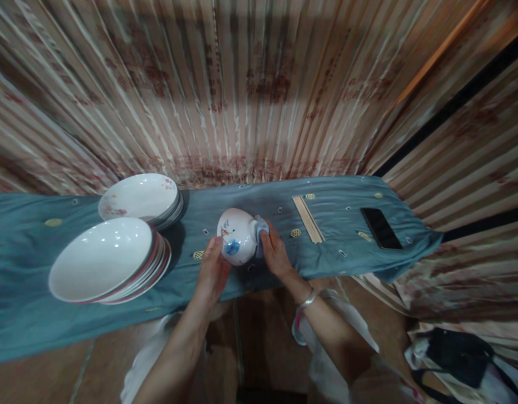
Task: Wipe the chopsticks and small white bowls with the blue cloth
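The left hand (pixel 211 272) curls its fingers around the near side of a white painted bowl (pixel 237 235), held tilted just above the teal-clothed desk (pixel 259 196). The right hand (pixel 276 253) presses a small blue cloth (pixel 261 229) against the bowl's right side, fingers closed on it. Two stacks of white plates (pixel 105 259) sit to the left; chopsticks (pixel 308 219) and a phone (pixel 380 228) lie to the right.

Two plate stacks (pixel 102 259) (pixel 141 197), one bowl (pixel 237 235), one cloth (pixel 261 231), one phone (pixel 380 228), one chopstick bundle (pixel 308 219), two hands (pixel 212 270) (pixel 276 253).
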Demonstrator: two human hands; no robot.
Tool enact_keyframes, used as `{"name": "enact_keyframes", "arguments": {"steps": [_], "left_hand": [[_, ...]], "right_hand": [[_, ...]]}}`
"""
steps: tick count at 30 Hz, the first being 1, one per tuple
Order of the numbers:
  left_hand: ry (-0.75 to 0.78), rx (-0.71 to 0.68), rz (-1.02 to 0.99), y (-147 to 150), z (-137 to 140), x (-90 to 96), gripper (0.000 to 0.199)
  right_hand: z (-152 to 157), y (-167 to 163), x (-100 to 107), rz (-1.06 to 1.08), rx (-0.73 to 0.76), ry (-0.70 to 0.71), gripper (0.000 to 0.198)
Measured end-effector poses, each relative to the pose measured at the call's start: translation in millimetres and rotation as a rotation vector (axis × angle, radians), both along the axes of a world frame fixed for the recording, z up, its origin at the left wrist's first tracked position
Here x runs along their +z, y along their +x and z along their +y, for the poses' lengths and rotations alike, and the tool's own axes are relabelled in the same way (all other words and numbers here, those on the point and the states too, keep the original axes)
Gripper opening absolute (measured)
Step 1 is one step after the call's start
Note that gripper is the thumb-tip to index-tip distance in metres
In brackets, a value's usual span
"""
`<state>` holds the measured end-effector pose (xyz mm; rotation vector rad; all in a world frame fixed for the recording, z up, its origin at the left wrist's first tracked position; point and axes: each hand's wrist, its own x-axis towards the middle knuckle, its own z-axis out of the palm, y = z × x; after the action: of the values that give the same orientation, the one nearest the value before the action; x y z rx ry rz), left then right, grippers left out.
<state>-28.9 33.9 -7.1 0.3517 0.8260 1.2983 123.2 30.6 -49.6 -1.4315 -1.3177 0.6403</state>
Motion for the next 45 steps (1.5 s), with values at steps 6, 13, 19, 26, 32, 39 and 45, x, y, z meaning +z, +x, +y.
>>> {"name": "enact_keyframes", "arguments": {"steps": [6,13,19,26,32,39,45], "left_hand": [[0.011,0.05,-0.053,-1.1,5.2,-6.7,0.017],[-0.05,0.084,-0.18,-7.3,13.2,-14.4,0.02],[-0.074,0.095,-0.159,-7.5,13.9,-8.7,0.025],[-0.06,0.096,-0.115,-5.9,13.5,-8.3,0.017],[-0.019,0.089,-0.047,-5.2,10.7,-7.3,0.012],[0.036,0.029,-0.012,-2.1,5.5,-1.4,0.019],[0.024,0.048,-0.02,-1.2,5.6,-3.9,0.02]], "right_hand": [[-7.2,-7.3,-3.0,0.078,-0.021,-0.027,0.055],[-18.4,-16.4,-13.0,-0.032,-0.012,0.016,0.059],[-22.7,-15.7,-16.3,-0.272,0.035,0.127,0.052],[-25.4,-10.6,-1.8,-0.41,0.084,0.249,0.045],[-28.8,-12.0,12.8,-0.432,0.161,0.258,0.043],[-21.2,-5.9,13.8,-0.501,0.132,0.256,0.046],[-13.5,0.9,14.9,-0.569,0.06,0.233,0.041]]}}
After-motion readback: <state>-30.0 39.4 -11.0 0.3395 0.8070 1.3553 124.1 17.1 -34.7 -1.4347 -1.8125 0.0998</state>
